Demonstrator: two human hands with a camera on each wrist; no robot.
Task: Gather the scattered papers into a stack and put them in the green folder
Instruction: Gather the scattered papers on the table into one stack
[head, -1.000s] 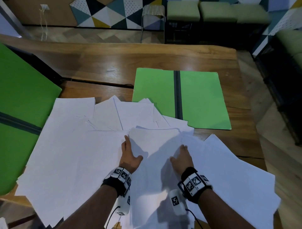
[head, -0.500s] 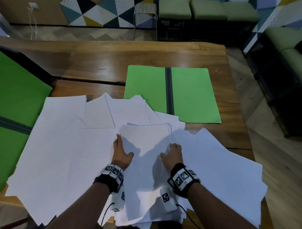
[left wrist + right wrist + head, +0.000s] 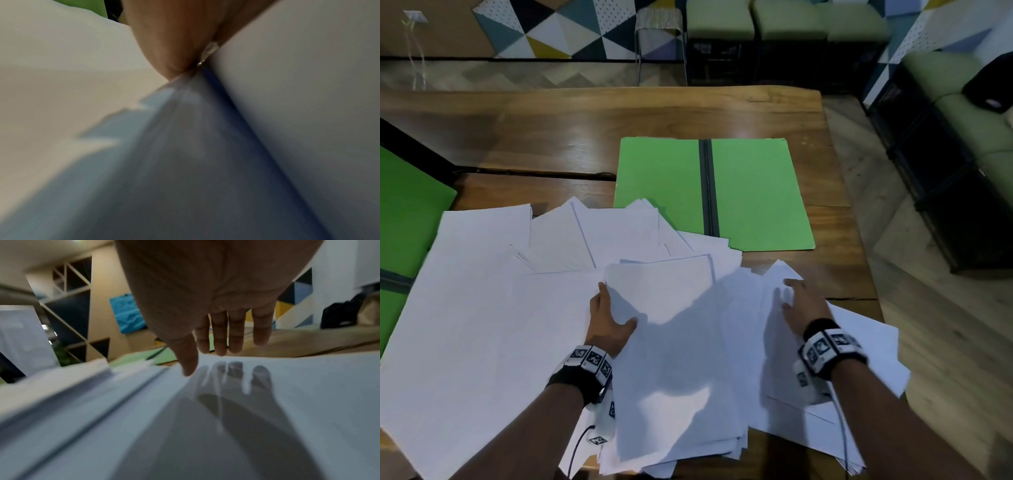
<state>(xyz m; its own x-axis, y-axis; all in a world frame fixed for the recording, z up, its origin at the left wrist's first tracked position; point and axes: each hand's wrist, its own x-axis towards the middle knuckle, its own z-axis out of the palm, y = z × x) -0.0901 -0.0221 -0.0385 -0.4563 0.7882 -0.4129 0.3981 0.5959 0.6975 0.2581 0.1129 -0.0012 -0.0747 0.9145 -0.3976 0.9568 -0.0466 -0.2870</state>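
White papers (image 3: 482, 308) lie scattered over the near half of the wooden table (image 3: 585, 130). A partly gathered paper stack (image 3: 674, 370) lies in the middle. My left hand (image 3: 609, 318) grips the stack's left edge, thumb on top and fingers straight along the edge; the left wrist view shows only palm (image 3: 168, 37) and blurred sheets. My right hand (image 3: 801, 301) is open, its straight fingers (image 3: 220, 337) just above the loose sheets (image 3: 859, 359) on the right. The green folder (image 3: 756, 192) lies open and flat behind the papers, several sheet corners overlapping its near left part.
A second green folder (image 3: 407, 212) lies at the left edge, partly under papers. The table's right edge (image 3: 859, 246) drops to a wooden floor. Green-cushioned stools (image 3: 784, 20) and a dark sofa (image 3: 962, 137) stand beyond. Bare wood shows behind the folder.
My right hand has left the stack's right side and moved right over the loose sheets there. My left hand keeps its hold on the stack's left edge.
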